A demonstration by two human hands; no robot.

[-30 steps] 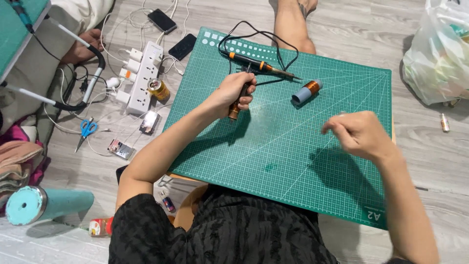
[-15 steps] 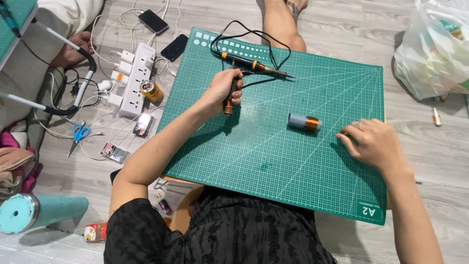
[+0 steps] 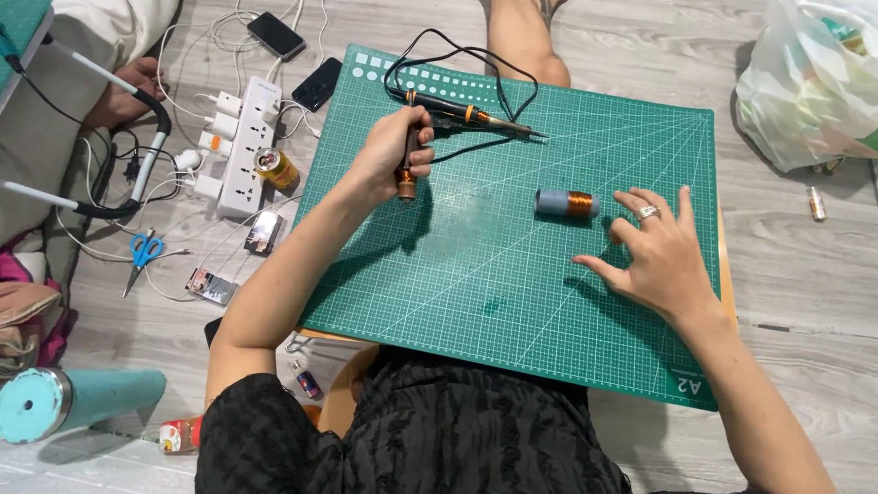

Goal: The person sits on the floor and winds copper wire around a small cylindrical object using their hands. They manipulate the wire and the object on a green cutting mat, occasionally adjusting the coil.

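Note:
My left hand (image 3: 389, 154) grips the handle of a black and orange soldering gun (image 3: 453, 112), whose tip rests on the green cutting mat (image 3: 476, 274) and points right. A grey spool wound with copper wire (image 3: 567, 203) lies on its side near the mat's middle right. Just right of the spool, my right hand (image 3: 657, 249) hovers low over the mat with fingers spread and holds nothing; a ring sits on one finger. The gun's black cord loops at the mat's far edge.
A white power strip (image 3: 245, 146) with plugs, two phones (image 3: 315, 84), a small tin (image 3: 274, 167), blue scissors (image 3: 139, 252) and cables lie on the floor to the left. Another person's hand (image 3: 123, 87) rests far left. A plastic bag (image 3: 809, 82) sits top right, a teal cylinder (image 3: 73, 402) bottom left.
The spool has moved from near the soldering gun's tip down onto the mat's middle right. My right hand has opened, its fingers now spread beside the spool. My left hand has kept its grip.

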